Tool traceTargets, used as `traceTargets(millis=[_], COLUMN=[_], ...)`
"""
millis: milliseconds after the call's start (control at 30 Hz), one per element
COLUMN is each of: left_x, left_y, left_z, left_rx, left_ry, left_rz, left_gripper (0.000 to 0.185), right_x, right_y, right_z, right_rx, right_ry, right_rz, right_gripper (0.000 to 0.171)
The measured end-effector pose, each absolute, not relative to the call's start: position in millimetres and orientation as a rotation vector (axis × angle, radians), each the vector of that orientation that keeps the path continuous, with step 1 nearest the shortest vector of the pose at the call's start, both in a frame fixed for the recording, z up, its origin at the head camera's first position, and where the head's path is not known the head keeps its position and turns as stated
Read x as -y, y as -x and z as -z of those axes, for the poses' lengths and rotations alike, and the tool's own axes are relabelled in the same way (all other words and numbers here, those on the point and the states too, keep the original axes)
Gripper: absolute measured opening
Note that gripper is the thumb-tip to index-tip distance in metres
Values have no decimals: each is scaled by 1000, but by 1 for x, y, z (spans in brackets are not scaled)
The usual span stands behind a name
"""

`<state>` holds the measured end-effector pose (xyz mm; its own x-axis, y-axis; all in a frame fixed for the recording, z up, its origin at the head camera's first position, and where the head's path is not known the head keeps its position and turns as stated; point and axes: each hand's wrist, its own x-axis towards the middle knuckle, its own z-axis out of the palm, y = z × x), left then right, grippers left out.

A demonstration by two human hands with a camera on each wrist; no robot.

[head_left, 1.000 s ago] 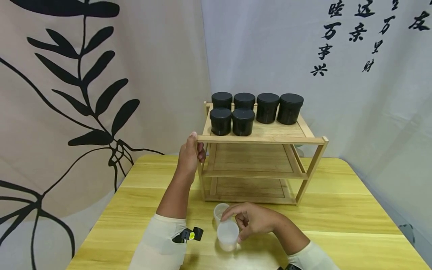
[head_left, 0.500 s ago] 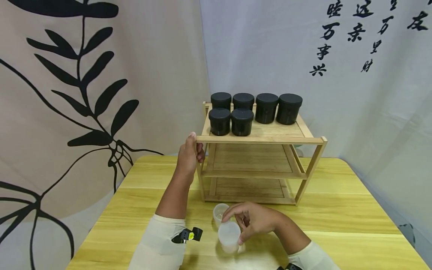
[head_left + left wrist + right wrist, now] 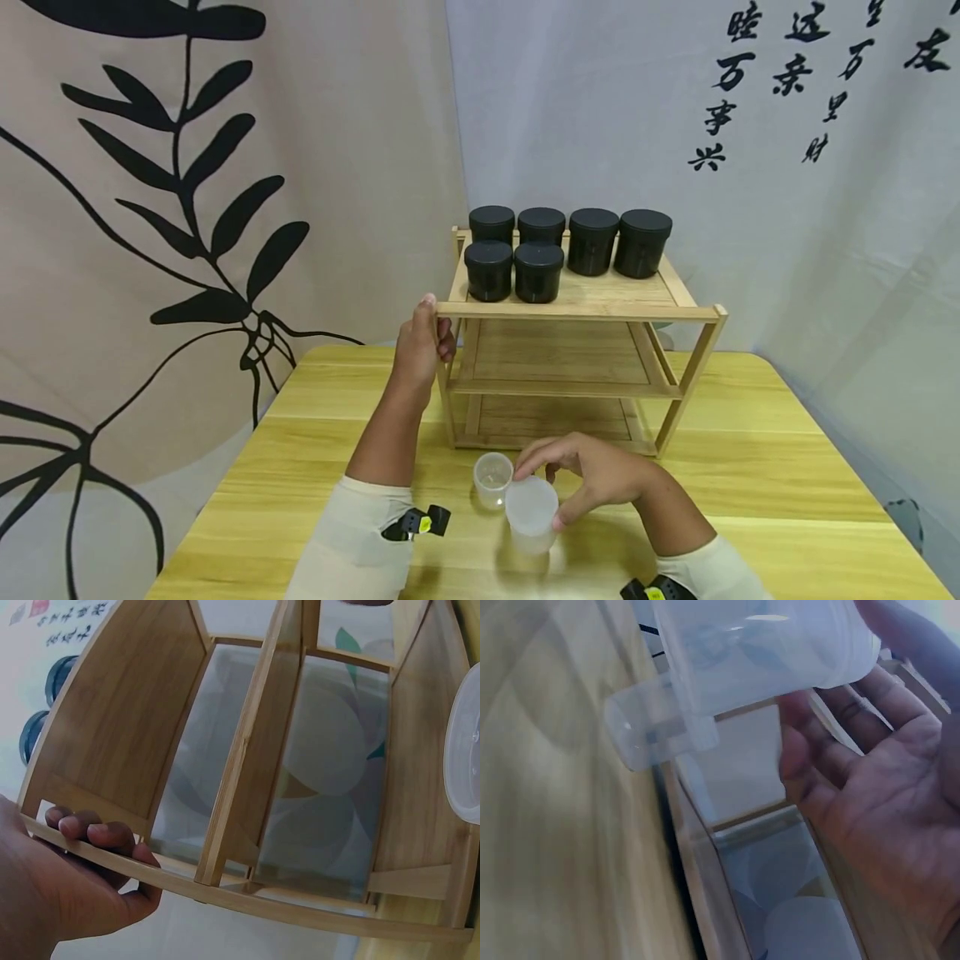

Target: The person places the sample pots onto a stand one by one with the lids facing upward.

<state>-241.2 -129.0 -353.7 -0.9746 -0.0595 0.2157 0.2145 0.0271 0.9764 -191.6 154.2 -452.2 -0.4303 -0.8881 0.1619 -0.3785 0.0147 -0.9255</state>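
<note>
My left hand (image 3: 417,346) grips the left front post of a three-tier bamboo shelf (image 3: 570,311); in the left wrist view its fingers (image 3: 112,835) curl round the wooden bar. In front of the shelf my right hand (image 3: 603,477) holds a frosted translucent jar (image 3: 532,510) with a whitish top, thumb on one side and fingers on the other. The right wrist view shows this jar (image 3: 757,656) upside down at the top, between thumb and fingers. Just left of it a smaller clear plastic cup (image 3: 492,481) stands on the table.
Several black lidded jars (image 3: 537,272) stand on the shelf's top tier, two of them near its front bar. A light wooden table (image 3: 795,492) lies under everything. Behind hangs a pale curtain (image 3: 585,108) with black leaf prints and writing.
My right hand has shifted slightly right with the frosted jar, so more of the small clear cup shows. My left hand keeps its hold on the shelf post.
</note>
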Motion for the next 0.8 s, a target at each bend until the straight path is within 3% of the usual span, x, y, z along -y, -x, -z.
traceTargets(millis=[800], left_x=[128], left_y=[240], left_z=[353], left_rx=[2084], left_ry=[150], left_rz=[2078], left_gripper=[55], right_x=[-161], right_y=[190], right_z=[444], right_rx=[-1646], right_ry=[1158], right_rz=[1555], right_gripper=[65])
